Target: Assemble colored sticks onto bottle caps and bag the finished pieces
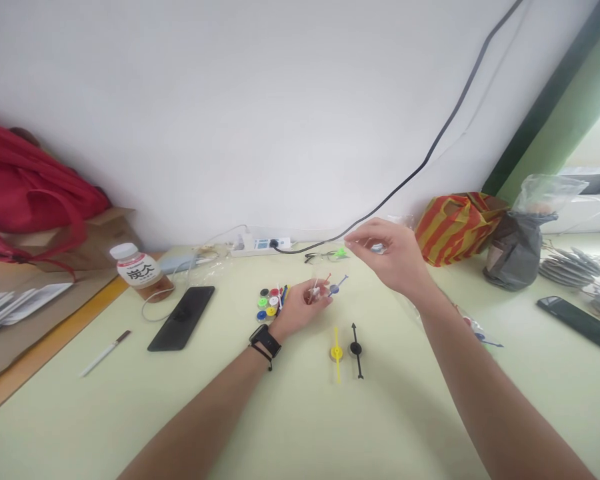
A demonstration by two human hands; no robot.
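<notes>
My left hand [300,308], with a black watch on its wrist, is closed around several small plastic spinners; a blue spinner [335,289] and red and white arrow ends stick out past the fingers. Raised to the right of it, my right hand [387,253] pinches thumb and fingers together at a small bright green spinner [340,253], blurred and partly hidden. On the table below lie a yellow spinner [336,353] and a black spinner [355,349], side by side, each an arrow over a round base. Beside my left hand sit several coloured round bases [263,302] and loose arrows.
Behind the hands are eyeglasses [317,256] and a power strip [265,247] with a black cable. To the left stand a bottle [139,272], a phone [181,319] and a pen [105,353]. Striped bag [450,227], grey bag [514,253] and another phone [580,325] are right.
</notes>
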